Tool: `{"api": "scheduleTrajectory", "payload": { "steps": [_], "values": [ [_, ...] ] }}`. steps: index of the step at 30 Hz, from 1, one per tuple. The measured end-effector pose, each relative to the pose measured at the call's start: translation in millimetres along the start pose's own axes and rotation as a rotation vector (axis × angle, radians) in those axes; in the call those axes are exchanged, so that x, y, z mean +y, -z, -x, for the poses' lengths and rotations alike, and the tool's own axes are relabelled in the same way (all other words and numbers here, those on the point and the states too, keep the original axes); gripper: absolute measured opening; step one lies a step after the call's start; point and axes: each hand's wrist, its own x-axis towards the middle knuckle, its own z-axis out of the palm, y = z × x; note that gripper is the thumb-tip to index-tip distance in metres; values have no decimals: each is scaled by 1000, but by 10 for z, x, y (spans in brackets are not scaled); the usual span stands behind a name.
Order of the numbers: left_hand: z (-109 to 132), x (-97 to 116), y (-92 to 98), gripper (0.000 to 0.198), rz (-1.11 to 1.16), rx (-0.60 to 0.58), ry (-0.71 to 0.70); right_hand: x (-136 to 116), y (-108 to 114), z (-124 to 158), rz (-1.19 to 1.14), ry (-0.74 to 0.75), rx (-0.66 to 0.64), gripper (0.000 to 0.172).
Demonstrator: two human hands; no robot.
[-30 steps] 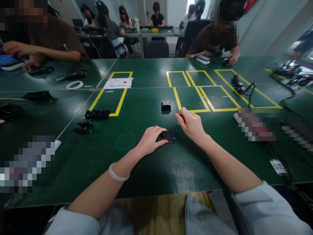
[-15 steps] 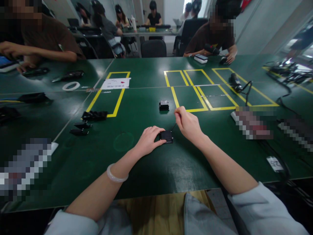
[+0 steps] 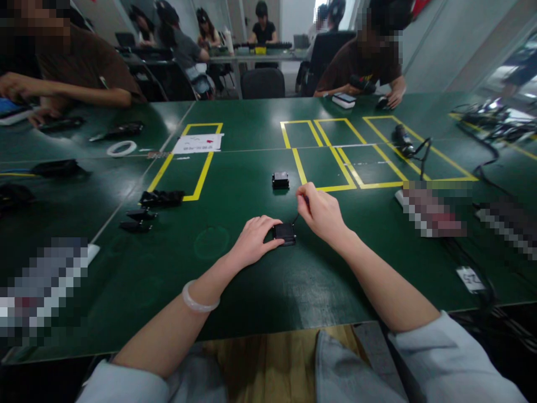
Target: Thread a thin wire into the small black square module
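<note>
My left hand [image 3: 254, 239] rests on the green table with thumb and fingers closed round the left side of a small black block [image 3: 284, 233], which lies flat. Small shiny bits, perhaps screws, show at the block's corners. Just to its right and above, my right hand [image 3: 321, 208] is pinched on a thin dark rod [image 3: 296, 219] that slants down to the block's upper right corner. The rod's upper end is hidden in the fingers. A second black block [image 3: 281, 180] of similar look stands farther back, apart from both hands.
Yellow tape outlines [image 3: 325, 168] mark the table [image 3: 247, 291]. Several black parts [image 3: 161, 198] lie at left, near a white paper [image 3: 198, 143] and a tape roll [image 3: 121, 148]. Blurred devices and cables [image 3: 482, 280] occupy the right. Two people sit across the table; others work behind.
My right hand has turned or shifted very slightly at the rod, a little to the left. The left hand and both blocks keep their places; the whole view moved a touch.
</note>
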Motion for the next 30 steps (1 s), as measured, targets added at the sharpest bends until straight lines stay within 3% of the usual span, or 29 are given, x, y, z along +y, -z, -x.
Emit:
{"api": "scheduleTrajectory", "payload": {
  "steps": [16, 30],
  "values": [
    [0, 5, 7, 38, -15, 9, -14, -3, 8, -17, -2, 4, -31, 23],
    [2, -14, -13, 37, -26, 12, -15, 20, -2, 24, -12, 33, 34, 21]
  ]
}}
